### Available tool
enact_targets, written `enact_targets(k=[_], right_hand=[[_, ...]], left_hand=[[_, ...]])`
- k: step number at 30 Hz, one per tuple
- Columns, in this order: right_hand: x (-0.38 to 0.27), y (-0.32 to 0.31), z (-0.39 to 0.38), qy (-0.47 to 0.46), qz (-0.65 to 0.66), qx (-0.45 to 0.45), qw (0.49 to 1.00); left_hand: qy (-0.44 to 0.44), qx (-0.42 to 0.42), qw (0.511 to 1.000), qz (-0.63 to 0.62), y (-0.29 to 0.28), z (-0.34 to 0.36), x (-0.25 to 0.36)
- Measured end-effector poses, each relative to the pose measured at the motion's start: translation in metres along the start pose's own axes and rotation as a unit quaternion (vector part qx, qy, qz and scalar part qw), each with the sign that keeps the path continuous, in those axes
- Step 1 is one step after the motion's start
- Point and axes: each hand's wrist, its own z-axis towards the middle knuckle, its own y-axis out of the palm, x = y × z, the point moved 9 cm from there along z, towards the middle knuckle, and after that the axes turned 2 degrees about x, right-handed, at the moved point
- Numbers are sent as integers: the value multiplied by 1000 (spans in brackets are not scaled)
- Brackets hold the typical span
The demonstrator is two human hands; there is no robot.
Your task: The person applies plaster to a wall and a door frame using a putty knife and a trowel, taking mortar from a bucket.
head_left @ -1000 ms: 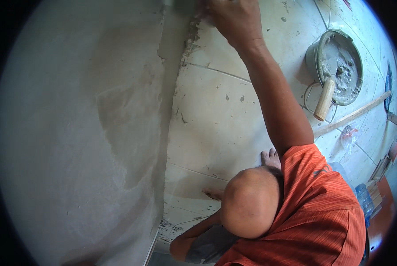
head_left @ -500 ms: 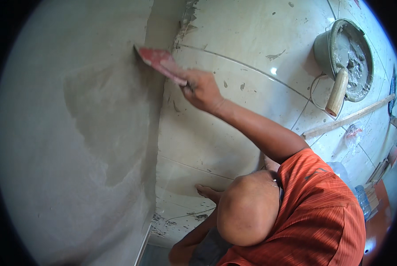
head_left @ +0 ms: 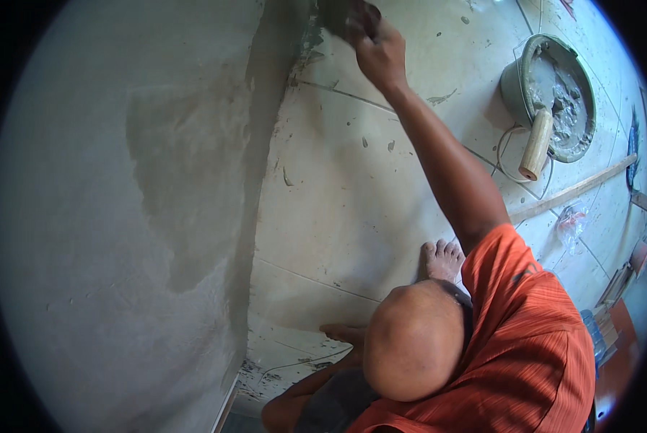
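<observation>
My right hand (head_left: 382, 56) is stretched to the top edge, closed round a plastering trowel (head_left: 340, 16). Motion blurs this tool, and the frame's edge cuts it off; it is dark now, though its face looked red a moment ago. It is beside the foot of the grey plastered wall (head_left: 63, 216), which fills the left side. A darker, damp-looking patch (head_left: 186, 173) with a ragged lower edge marks the plaster. My left hand does not show.
Mortar-spattered tiles (head_left: 338, 187) cover the floor. A bucket (head_left: 512, 90) of wet grey mortar stands at the upper right, a wooden handle (head_left: 536, 148) leaning out. Beyond lie a wooden strip (head_left: 583, 189) and a clear plastic bag (head_left: 570, 224). Bare feet (head_left: 444, 261) rest on the tiles.
My right hand has swung up and to the right with the trowel, off the damp patch to the top edge. The view has shifted slightly.
</observation>
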Motion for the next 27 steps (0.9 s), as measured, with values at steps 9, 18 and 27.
enact_targets(k=[9,18,27], right_hand=[[17,48,18,-29,-133,-47,990],[-37,55,-88,-68,-26,-117,990],[-52,65,-188,-58,-9,-204,977]], left_hand=[[-6,-85,992,90,26,-69,-34],[-14,-27,1000,8,24,-69,-34],[-22,-51,998,30,26,-70,-32]])
